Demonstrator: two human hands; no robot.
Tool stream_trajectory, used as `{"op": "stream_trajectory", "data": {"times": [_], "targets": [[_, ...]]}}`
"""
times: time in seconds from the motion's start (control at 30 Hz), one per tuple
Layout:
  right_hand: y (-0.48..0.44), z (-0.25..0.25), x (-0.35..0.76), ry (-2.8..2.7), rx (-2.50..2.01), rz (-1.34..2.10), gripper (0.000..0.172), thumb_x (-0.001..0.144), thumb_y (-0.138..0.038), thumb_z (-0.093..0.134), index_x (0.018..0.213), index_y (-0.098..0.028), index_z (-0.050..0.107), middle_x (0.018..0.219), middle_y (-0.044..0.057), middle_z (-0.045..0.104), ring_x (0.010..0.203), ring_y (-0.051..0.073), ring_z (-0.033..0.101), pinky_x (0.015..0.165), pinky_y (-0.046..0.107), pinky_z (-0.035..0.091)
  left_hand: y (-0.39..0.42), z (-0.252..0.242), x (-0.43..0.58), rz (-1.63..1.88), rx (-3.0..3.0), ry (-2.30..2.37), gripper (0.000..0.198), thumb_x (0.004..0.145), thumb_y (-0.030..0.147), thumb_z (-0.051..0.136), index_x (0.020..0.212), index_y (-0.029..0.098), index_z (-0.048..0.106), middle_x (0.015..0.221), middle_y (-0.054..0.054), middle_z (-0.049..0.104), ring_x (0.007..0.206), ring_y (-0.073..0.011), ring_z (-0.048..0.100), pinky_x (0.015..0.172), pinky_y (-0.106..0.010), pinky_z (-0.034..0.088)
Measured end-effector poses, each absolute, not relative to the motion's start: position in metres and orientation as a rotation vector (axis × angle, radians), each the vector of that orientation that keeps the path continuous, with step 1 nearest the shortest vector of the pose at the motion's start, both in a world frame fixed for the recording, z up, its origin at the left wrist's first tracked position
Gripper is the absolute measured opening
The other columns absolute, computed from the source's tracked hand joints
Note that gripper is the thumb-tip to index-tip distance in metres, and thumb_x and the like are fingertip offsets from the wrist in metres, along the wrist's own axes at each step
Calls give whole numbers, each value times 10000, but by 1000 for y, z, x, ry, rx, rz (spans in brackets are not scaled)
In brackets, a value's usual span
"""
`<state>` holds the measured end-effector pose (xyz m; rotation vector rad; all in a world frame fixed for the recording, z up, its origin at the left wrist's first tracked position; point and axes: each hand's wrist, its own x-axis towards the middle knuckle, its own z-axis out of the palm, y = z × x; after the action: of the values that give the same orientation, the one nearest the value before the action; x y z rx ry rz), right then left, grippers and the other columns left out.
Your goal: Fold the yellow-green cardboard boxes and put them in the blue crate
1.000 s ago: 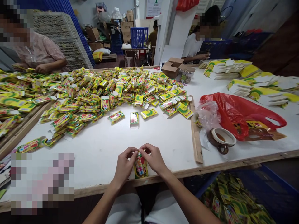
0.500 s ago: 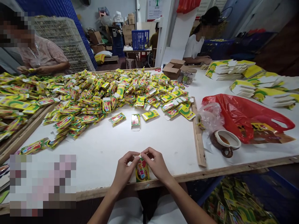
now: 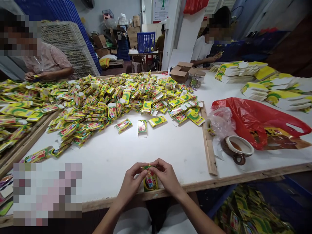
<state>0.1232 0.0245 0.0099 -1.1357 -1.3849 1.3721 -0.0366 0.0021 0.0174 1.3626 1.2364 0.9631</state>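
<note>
A small printed carton (image 3: pixel 151 182), yellow and green with red fruit, stands between my hands at the table's near edge. My left hand (image 3: pixel 133 179) pinches its top from the left, thumb and fingers closed. From the right, my right hand (image 3: pixel 165 177) has its thumb and fingers on the same top end. The fingers cover the carton's upper edge, so its flap is hidden. Farther off on the white table lie a carton with an open white flap (image 3: pixel 142 128), a yellow carton (image 3: pixel 157 121) and another carton (image 3: pixel 123 125).
A large heap of cartons (image 3: pixel 97 107) spreads behind, with wooden strips (image 3: pixel 210 146) on the table. At right are a brown mug (image 3: pixel 235 149), a red plastic bag (image 3: pixel 258 120) and flat carton stacks (image 3: pixel 234 73). Below right sits a blue crate of cartons (image 3: pixel 251 211). Two people work across the table.
My fingers have shifted slightly over the carton's top, the right thumb now more across it. The person at far right has raised their hands, holding something small. The view has shifted a little.
</note>
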Motion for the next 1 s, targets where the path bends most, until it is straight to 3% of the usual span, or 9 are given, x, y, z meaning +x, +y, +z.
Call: {"op": "stream_trajectory", "data": {"times": [0.17,0.27,0.4,0.5,0.6,0.7,0.83,0.9,1.0], "targets": [[13,57,235,-1753,-1499,1082,161,800,-360,584,749,-243,683,767,47,713,729,228,643,660,306,486,75,25,-50,998,1815,1426,288,876,296,478,1129,234,600,1126,-92,622,980,-224,611,837,-347,486],[-5,71,309,-1910,-1815,954,167,716,-414,654,735,-261,718,793,87,727,771,282,661,703,343,492,142,21,-55,1047,1891,1526,461,770,239,609,1222,207,528,1310,-135,491,1217,-304,451,987,-447,374],[-14,66,303,-1891,-1716,1009,202,773,-399,607,870,-261,718,943,104,713,909,290,640,817,369,488,186,16,-50,981,1959,1480,365,692,134,616,1052,188,638,1265,-142,542,1148,-338,507,964,-492,380],[4,59,250,-1854,-1452,1056,192,855,-325,518,895,-252,691,955,78,696,931,256,629,831,361,486,166,25,-45,910,2034,1366,287,730,93,498,897,213,699,1145,-99,627,1046,-285,583,923,-443,426],[34,51,205,-1802,-1287,882,192,837,-251,551,1000,-247,653,1158,74,623,1119,253,539,979,403,386,120,45,-40,752,2109,1144,295,715,75,492,735,245,732,1013,-43,683,906,-211,646,822,-320,492],[54,35,175,-1807,-1134,1092,484,754,-208,652,1216,-259,519,1194,72,601,1133,247,530,958,409,400,81,67,-36,601,2071,881,291,737,79,496,700,241,734,910,-42,690,792,-177,653,720,-272,511],[49,6,148,-1651,-946,1579,423,802,-211,599,1195,-244,444,820,-4,673,780,174,636,718,306,493,56,66,-41,840,1736,995,160,813,168,532,882,213,670,956,-66,655,912,-202,626,780,-310,503],[39,-5,142,-1500,-973,1545,395,829,-215,571,1184,-249,401,818,-8,665,754,157,624,703,288,484,46,51,-44,1037,1481,1091,200,827,218,563,1027,229,569,1070,-62,613,1003,-206,603,841,-337,491],[26,-9,142,-1414,-1015,1476,398,848,-217,550,1194,-264,359,880,6,663,781,157,620,700,279,478,25,24,-42,1109,1217,1103,284,832,269,587,1081,256,450,1089,-42,586,894,-174,633,779,-322,507]]}}
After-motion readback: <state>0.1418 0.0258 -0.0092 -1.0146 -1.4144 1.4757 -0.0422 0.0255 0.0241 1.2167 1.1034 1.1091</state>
